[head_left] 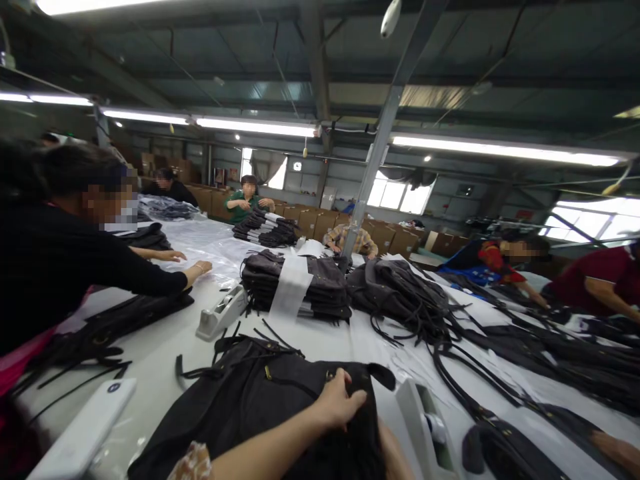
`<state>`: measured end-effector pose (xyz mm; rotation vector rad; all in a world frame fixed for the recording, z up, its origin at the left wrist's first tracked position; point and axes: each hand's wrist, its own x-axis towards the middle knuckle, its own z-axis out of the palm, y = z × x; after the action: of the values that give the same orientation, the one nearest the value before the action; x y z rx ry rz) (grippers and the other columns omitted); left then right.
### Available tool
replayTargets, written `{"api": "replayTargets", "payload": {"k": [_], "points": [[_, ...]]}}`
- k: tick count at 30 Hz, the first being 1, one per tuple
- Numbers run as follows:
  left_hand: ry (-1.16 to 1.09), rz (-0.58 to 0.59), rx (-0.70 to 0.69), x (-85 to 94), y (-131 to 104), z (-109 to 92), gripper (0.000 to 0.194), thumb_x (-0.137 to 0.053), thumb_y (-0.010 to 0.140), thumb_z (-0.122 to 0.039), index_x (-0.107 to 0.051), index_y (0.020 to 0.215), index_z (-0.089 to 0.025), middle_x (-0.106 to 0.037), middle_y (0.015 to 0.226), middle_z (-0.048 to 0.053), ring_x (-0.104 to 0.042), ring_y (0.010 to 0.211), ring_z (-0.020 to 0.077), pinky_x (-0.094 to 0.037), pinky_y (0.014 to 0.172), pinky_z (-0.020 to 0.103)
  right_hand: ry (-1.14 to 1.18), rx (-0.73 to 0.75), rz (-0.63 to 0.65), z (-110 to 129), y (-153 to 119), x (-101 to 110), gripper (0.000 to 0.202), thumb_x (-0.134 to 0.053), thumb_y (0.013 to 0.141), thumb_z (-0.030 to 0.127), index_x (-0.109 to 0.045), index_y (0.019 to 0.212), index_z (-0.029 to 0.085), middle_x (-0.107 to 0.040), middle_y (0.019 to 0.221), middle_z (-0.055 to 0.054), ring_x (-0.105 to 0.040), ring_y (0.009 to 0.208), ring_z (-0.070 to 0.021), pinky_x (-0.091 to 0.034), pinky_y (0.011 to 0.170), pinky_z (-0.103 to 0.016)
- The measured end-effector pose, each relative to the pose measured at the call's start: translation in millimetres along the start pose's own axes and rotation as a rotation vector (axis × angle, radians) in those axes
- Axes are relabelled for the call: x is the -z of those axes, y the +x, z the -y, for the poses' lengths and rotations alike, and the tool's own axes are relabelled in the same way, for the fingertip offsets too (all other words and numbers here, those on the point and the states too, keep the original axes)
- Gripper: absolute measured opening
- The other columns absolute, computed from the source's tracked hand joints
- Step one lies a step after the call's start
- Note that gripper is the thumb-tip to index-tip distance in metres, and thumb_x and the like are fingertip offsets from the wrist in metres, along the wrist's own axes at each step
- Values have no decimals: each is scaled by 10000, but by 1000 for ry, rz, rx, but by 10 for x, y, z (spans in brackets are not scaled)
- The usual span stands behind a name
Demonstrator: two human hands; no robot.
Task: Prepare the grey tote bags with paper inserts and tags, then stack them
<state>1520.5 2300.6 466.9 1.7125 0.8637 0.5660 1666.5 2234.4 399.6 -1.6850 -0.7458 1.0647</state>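
A black fabric bag point(280, 400) with thin straps and small brass fittings lies on the white table right before me. My left hand point(340, 400) reaches across it from the lower left, fingers curled onto the fabric by a fitting near its right side. At the bag's right edge, my right hand point(393, 457) shows only in part at the bottom of the view; its fingers are hidden by the bag. Just right of that hand stands a grey tape dispenser point(425, 427).
A white power bank-like object point(85, 427) lies at lower left. Beyond my bag are a second tape dispenser point(220, 313), a paper-banded bag stack point(260, 287) and more bags point(400, 293). A co-worker point(75, 260) reaches in from the left; another person's hand point(615, 450) shows lower right.
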Motion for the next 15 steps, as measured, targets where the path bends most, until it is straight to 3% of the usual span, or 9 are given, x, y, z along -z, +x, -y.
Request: {"api": "replayTargets", "payload": {"k": [3, 5, 6, 9, 10, 13, 15], "points": [[84, 8, -69, 287, -153, 253, 467, -607, 743, -447, -521, 1136, -210, -620, 1071, 102, -607, 905, 226, -482, 821, 344, 281, -102, 83, -199, 22, 196, 677, -416, 752, 750, -675, 1051, 200, -709, 990, -91, -604, 1081, -316, -514, 903, -438], [256, -64, -148, 689, -280, 491, 457, -564, 772, -444, -533, 1155, -197, -588, 1147, 111, -587, 973, 227, -460, 885, 346, 278, -77, 85, -236, -25, 246, 687, -480, 714, 751, -651, 1118, 222, -679, 1116, -80, -574, 1139, -297, -490, 947, -421], [369, -167, -142, 927, -351, 629, 461, -538, 789, -428, -522, 1189, -200, -566, 1200, 112, -550, 1073, 240, -419, 955, 358, 232, -39, 68, -232, -58, 236, 672, -545, 695, 718, -638, 1140, 222, -656, 1171, -77, -552, 1169, -290, -473, 972, -409], [737, -417, 78, 1628, -580, 1067, 635, -515, 787, -446, -397, 1354, -186, -444, 1352, 164, -444, 1228, 342, -360, 1003, 479, 73, 99, 31, -204, -138, 82, 634, -748, 597, 527, -635, 1124, 193, -614, 1239, -98, -515, 1208, -304, -442, 1011, -397], [808, -443, 194, 1817, -653, 1202, 708, -531, 766, -464, -346, 1393, -191, -409, 1380, 187, -446, 1225, 380, -374, 971, 517, 60, 130, 39, -205, -147, 6, 610, -776, 577, 470, -640, 1100, 187, -613, 1239, -105, -521, 1201, -311, -445, 1007, -402], [766, -374, 383, 2196, -820, 1488, 874, -602, 683, -460, -269, 1433, -161, -476, 1326, 213, -546, 1131, 375, -450, 892, 473, 171, 132, 101, -250, -114, -215, 545, -789, 558, 387, -647, 1041, 177, -641, 1192, -115, -572, 1135, -326, -479, 959, -434], [622, -328, 388, 2338, -870, 1546, 839, -654, 619, -427, -391, 1365, -146, -598, 1201, 166, -606, 1052, 330, -479, 875, 405, 267, 107, 113, -280, -64, -312, 536, -793, 540, 354, -645, 1019, 163, -665, 1141, -123, -596, 1094, -334, -495, 925, -453]]}}
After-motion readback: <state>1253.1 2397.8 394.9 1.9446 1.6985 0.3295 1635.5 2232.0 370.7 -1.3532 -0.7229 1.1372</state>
